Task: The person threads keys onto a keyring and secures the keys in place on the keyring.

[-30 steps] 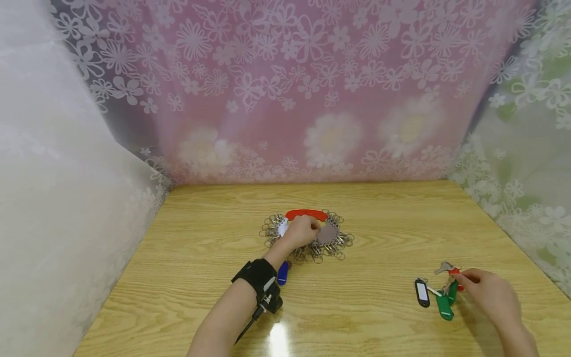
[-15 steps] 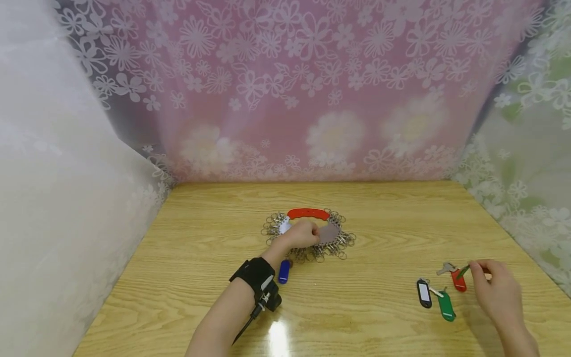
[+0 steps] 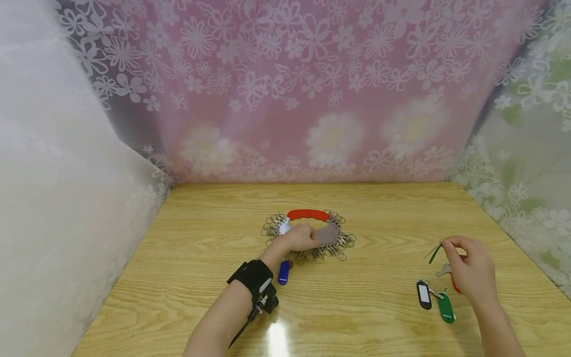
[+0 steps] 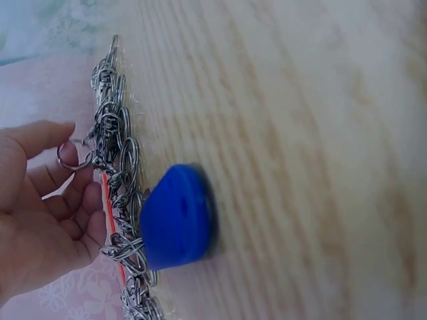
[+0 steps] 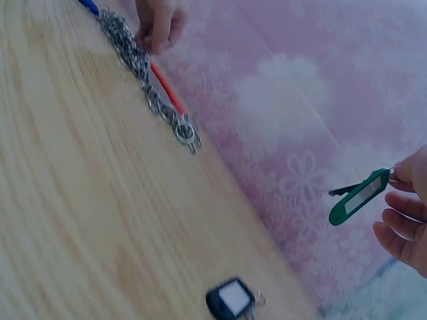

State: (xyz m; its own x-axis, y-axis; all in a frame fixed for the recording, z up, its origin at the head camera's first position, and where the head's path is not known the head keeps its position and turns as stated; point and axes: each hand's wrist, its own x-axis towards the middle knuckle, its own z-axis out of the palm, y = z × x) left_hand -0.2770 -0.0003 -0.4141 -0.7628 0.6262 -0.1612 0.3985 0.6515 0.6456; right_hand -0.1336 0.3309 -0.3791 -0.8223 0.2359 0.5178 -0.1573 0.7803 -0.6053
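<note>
Raised green tag (image 5: 360,200): off the bench (image 3: 357,307), just beyond the fingertips of your right hand (image 3: 474,270).
Right hand: your thumb and forefinger pinch that tag by its ring end.
Metal ring (image 4: 60,160): at your left hand (image 3: 303,237), beside the bunched rings (image 4: 110,130).
Left hand: your thumb and forefinger pinch it.

Rings (image 4: 110,130) look shiny metal, the held tag (image 5: 360,199) smooth plastic, the table (image 3: 357,307) (glossy) wood.
</note>
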